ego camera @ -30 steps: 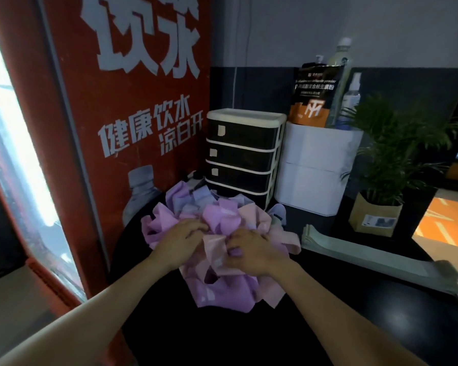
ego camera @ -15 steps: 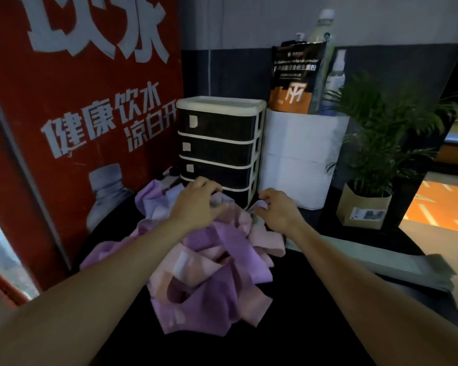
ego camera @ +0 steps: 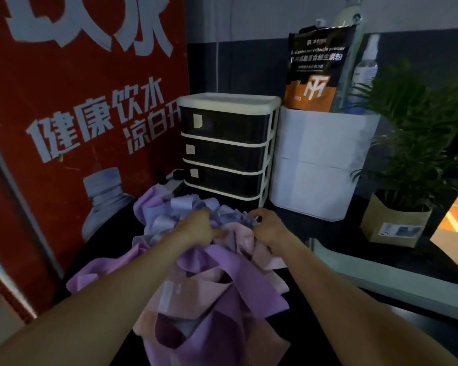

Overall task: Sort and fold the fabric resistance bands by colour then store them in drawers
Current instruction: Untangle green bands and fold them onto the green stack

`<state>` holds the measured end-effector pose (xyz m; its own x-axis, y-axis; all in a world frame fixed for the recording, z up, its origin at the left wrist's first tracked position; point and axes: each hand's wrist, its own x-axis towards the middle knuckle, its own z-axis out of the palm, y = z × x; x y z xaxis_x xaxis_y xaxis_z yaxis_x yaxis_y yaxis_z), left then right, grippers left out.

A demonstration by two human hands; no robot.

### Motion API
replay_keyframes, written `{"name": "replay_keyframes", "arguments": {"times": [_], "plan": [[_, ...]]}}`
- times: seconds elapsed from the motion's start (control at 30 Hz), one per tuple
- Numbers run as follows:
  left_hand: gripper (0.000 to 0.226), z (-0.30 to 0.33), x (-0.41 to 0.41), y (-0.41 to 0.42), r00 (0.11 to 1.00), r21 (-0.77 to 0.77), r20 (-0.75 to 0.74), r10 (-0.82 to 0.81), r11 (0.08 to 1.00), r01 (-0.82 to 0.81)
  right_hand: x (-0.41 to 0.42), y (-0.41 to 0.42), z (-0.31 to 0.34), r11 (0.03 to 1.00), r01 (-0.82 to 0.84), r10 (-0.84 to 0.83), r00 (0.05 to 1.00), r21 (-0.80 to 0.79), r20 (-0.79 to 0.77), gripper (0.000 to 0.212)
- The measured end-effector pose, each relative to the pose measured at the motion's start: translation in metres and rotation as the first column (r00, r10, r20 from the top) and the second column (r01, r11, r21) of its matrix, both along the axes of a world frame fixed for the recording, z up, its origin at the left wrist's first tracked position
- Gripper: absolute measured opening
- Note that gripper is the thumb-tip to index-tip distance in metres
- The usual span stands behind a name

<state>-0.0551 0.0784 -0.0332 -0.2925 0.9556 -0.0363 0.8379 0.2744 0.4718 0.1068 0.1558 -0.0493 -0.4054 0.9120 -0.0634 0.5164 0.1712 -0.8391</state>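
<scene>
A tangled heap of fabric resistance bands (ego camera: pixel 209 294) in purple, pink and pale lilac lies on the black table (ego camera: pixel 315 307). My left hand (ego camera: pixel 196 228) and my right hand (ego camera: pixel 270 228) both dig into the far side of the heap, fingers closed on bunched bands. Just behind the heap stands a small black drawer unit with a white frame (ego camera: pixel 228 146), all its drawers closed. Flat pale green bands (ego camera: pixel 386 281) lie in a long strip to the right of my right arm.
A red water-dispenser panel (ego camera: pixel 77 114) walls off the left side. A white box (ego camera: pixel 323 165) holding a pouch and bottles stands right of the drawers. A potted plant (ego camera: pixel 407 180) sits at the far right, near the table's edge.
Both hands moved from the near middle of the heap to its far side, close to the drawers, and now clutch bunched bands there. The view has moved closer.
</scene>
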Motion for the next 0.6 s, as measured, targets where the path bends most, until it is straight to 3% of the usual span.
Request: {"name": "replay_keyframes", "arguments": {"times": [0.13, 0.2, 0.33, 0.47, 0.53, 0.6], "plan": [[0.005, 0.021, 0.005, -0.011, 0.995, 0.28, 0.085, 0.05, 0.957, -0.072, -0.005, -0.019, 0.034, 0.994, -0.036, 0.054, 0.982, 0.1, -0.181, 0.028], [0.02, 0.044, 0.009, -0.025, 0.986, 0.407, 0.155, 0.06, 0.906, -0.119, -0.006, -0.031, 0.062, 0.976, -0.05, 0.102, 0.965, 0.211, -0.242, 0.033], [0.008, 0.089, 0.002, -0.057, 0.938, 0.572, 0.346, 0.01, 0.79, -0.219, -0.012, -0.06, 0.124, 0.946, -0.047, 0.179, 0.902, 0.321, -0.394, 0.041], [0.018, 0.116, -0.007, -0.099, 0.897, 0.65, 0.442, -0.035, 0.701, -0.293, -0.022, -0.094, 0.152, 0.936, -0.057, 0.247, 0.808, 0.346, -0.535, 0.043], [0.015, 0.108, -0.009, -0.119, 0.894, 0.613, 0.449, -0.004, 0.729, -0.305, -0.023, -0.111, 0.143, 0.944, -0.073, 0.249, 0.794, 0.321, -0.555, 0.044], [0.022, 0.087, -0.01, -0.136, 0.905, 0.543, 0.418, 0.08, 0.776, -0.32, -0.022, -0.127, 0.12, 0.953, -0.114, 0.243, 0.838, 0.279, -0.488, 0.044]]}}
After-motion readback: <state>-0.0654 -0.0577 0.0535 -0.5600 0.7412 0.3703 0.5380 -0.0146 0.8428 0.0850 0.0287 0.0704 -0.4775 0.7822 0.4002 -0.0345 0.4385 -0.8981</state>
